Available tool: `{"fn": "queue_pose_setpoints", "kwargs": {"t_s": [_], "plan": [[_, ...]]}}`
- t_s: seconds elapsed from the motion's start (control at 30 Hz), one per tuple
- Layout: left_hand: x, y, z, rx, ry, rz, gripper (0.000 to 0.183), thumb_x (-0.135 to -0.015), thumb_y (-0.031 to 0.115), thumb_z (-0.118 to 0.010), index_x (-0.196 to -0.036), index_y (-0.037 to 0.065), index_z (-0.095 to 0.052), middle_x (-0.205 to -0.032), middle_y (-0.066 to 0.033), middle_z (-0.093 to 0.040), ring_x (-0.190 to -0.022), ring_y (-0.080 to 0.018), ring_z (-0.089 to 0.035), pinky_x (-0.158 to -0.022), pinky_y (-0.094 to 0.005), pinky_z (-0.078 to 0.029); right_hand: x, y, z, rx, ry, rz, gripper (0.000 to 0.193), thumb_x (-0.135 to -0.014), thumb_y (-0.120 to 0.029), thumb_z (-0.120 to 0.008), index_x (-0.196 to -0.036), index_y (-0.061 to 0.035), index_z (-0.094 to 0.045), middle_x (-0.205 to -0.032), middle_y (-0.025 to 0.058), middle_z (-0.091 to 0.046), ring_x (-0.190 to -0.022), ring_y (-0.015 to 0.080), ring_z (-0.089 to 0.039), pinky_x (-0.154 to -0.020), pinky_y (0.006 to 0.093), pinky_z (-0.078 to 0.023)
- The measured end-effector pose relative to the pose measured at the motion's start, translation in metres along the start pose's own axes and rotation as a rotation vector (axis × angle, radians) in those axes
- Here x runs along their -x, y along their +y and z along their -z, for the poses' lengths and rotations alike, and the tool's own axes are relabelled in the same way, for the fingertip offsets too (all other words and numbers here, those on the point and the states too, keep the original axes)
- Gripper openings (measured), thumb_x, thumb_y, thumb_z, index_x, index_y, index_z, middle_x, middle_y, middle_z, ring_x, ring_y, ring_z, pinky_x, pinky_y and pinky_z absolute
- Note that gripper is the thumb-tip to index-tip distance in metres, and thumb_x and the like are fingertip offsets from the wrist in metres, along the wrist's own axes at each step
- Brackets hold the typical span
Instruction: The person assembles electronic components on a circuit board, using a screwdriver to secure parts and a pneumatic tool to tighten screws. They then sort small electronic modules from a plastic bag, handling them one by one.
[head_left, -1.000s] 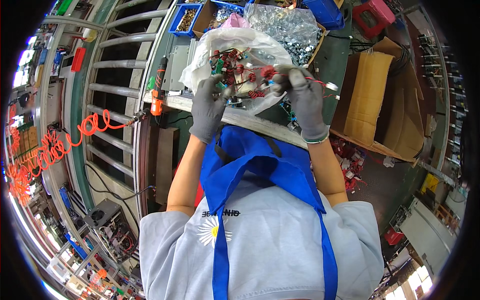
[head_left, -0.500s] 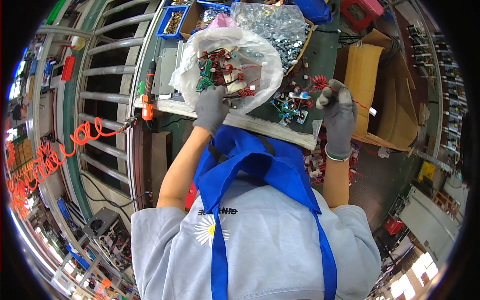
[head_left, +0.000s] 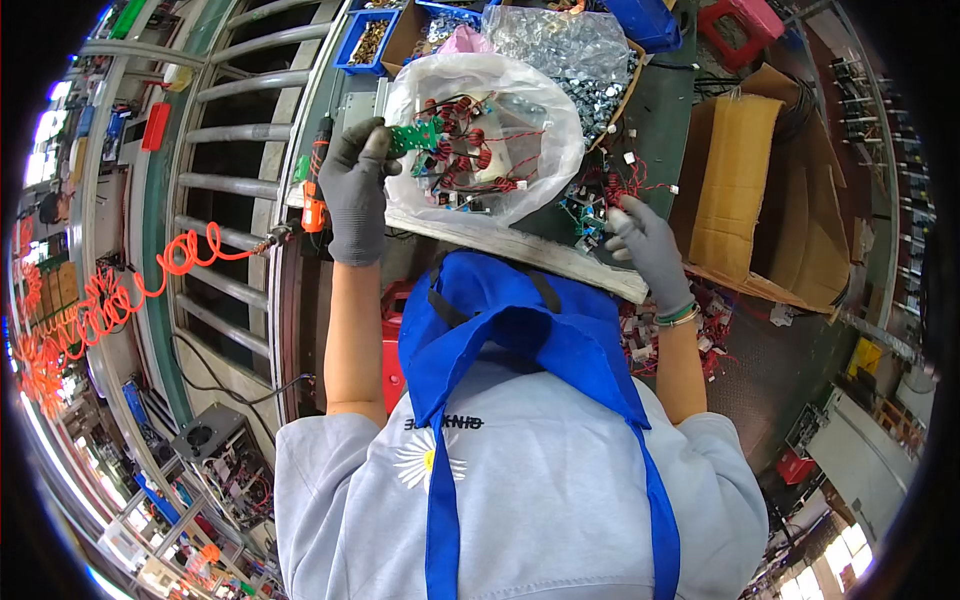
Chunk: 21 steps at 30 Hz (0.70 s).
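Gloved hands at clear bag of coil parts
Left hand (head_left: 355, 190) fingers pinch green board (head_left: 418, 137) at bag (head_left: 480, 135); right hand (head_left: 645, 243) fingers grasp red-wired coil (head_left: 612, 187) on surface (head_left: 660, 110).

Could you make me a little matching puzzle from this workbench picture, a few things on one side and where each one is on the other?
Things:
1. left hand
2. right hand
3. cardboard box
4. coiled orange hose

Places:
A. far right of the bench
B. touching the small red-wired parts on the bench
C. hanging at the left, beside the rollers
D. holding a green circuit board at the clear plastic bag

Pairs: 1-D, 2-B, 3-A, 4-C
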<state>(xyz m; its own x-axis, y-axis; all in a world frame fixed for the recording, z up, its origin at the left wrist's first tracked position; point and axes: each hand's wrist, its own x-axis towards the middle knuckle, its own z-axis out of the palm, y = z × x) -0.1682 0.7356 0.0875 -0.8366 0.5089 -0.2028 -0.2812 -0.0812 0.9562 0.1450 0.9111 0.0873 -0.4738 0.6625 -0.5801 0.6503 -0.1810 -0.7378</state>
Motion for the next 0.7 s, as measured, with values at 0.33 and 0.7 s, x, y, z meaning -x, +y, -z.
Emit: {"fn": "queue_pose_setpoints", "kwargs": {"t_s": [0.33,0.7], "plan": [[-0.008,-0.056,-0.006,-0.666,-0.101,-0.119,0.021,-0.091,0.007,-0.065,-0.11,-0.003,-0.063,-0.091,-0.0094,-0.069,-0.072,-0.0103,-0.062,-0.057,-0.0234,-0.05,0.007,-0.067,-0.075,0.036,-0.232,0.505,0.07,-0.09,-0.027,-0.067,-0.148,-0.0069,-0.034,-0.114,0.0133,-0.062,-0.089,0.0177,-0.067,-0.078,0.0325,-0.056],[0.056,0.006,-0.062,-0.097,-0.353,0.081,0.023,-0.093,0.009,-0.064,-0.114,0.0,-0.061,-0.102,-0.0094,-0.068,-0.086,-0.015,-0.066,-0.074,-0.028,-0.055,-0.021,-0.057,-0.084,-0.211,-0.207,0.566,0.045,-0.092,-0.027,-0.067,-0.128,-0.002,-0.058,-0.108,0.0092,-0.068,-0.093,0.0156,-0.066,-0.083,0.0303,-0.054]]}}
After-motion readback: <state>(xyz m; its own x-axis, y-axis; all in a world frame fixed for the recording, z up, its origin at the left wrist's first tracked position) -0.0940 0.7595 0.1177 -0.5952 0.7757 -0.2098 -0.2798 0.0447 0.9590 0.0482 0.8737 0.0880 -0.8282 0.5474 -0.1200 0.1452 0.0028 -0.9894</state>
